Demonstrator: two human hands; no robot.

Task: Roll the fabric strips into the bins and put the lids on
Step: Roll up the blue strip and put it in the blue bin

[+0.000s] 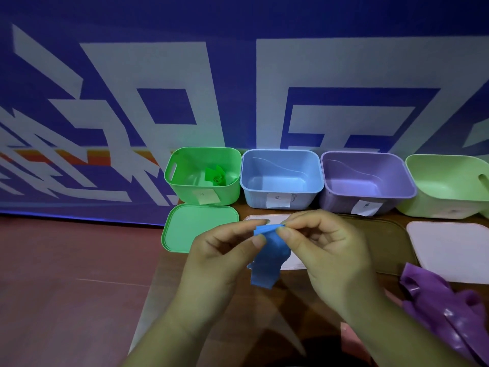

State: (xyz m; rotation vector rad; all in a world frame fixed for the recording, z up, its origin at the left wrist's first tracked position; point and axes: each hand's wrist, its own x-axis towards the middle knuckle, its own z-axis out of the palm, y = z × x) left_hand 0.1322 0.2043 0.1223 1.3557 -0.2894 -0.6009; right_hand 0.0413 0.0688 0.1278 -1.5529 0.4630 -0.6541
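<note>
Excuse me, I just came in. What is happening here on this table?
A person is rolling a blue fabric strip, pinching its top end between the left hand and the right hand above the table. The green bin already holds a rolled green strip, but its green lid lies in front of it, not on. The blue bin and purple bin are empty. A purple strip waits at the right.

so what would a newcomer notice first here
Two bare hands, left and right, pinch a crumpled blue fabric strip at centre. Behind it stands a row of open plastic bins; the bright green bin on the left already holds a rolled green strip.
</note>
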